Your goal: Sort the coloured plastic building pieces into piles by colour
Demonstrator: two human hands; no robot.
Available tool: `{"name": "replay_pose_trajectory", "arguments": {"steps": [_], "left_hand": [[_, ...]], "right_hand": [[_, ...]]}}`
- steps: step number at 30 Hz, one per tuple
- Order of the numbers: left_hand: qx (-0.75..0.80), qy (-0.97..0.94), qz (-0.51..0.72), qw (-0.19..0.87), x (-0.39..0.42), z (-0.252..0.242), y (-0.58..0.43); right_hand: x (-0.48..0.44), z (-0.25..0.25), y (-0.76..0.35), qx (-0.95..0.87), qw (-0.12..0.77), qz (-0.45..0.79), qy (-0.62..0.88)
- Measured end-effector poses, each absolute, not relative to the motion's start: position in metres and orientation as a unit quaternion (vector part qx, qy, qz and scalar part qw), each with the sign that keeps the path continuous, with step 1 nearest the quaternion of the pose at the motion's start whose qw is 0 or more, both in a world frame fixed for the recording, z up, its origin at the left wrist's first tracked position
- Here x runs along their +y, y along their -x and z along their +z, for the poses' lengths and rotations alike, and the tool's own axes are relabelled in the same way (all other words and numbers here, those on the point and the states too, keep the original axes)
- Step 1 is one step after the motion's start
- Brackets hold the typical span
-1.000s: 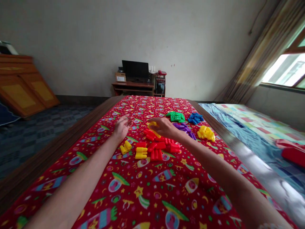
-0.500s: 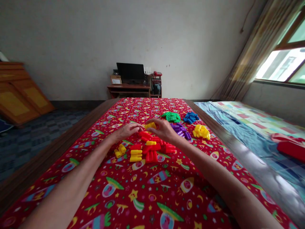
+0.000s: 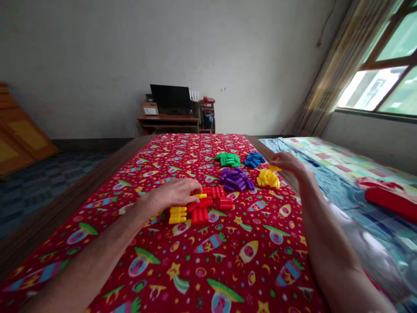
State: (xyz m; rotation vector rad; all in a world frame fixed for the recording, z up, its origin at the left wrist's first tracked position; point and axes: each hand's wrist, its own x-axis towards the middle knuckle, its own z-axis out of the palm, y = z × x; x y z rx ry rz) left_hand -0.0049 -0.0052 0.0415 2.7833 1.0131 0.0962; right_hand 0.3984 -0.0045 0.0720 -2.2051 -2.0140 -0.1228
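Observation:
My left hand [image 3: 178, 191] curls over the near pile, its fingertips closed at the left end of a yellow toy block [image 3: 201, 196] that lies on red toy blocks [image 3: 200, 214]. Part of that pile is hidden under the hand. Close by, below my left fingers, several yellow blocks [image 3: 177, 214] lie side by side. Out to the right, my right hand [image 3: 289, 163] pinches another yellow block [image 3: 274, 168] just above the far edge of a heap of yellow blocks [image 3: 268, 178].
Purple blocks [image 3: 236, 179], green blocks [image 3: 229, 159] and blue blocks [image 3: 254, 159] lie in separate heaps on the red patterned cloth [image 3: 208, 269]. A bed [image 3: 345, 174] stands to the right. Against the wall is a desk [image 3: 169, 118] with a monitor [image 3: 170, 98].
My right hand has moved from the middle to the far right with a yellow block. My left hand has come nearer and lowered onto the red and yellow pile. The view has turned slightly right.

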Motion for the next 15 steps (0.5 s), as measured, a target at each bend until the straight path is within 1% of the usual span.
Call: {"name": "replay_pose_trajectory", "arguments": {"steps": [2,6,10,13,15], "left_hand": [[0.332,-0.942,0.013,0.051,-0.006,0.039,0.005],[0.327,-0.944,0.014,0.033,-0.004,0.035,0.004],[0.326,-0.945,0.026,0.029,-0.004,0.038,0.003],[0.323,-0.941,0.080,0.057,-0.003,0.046,0.005],[0.323,-0.930,0.136,0.115,-0.002,0.051,0.007]], "right_hand": [[-0.001,0.067,-0.402,-0.661,0.052,-0.012,0.748],[0.007,0.058,-0.400,-0.660,0.032,0.022,0.751],[0.009,0.054,-0.399,-0.672,0.051,0.012,0.738],[0.006,0.057,-0.401,-0.672,0.074,-0.005,0.737],[0.003,0.061,-0.401,-0.667,0.095,-0.013,0.739]]}}
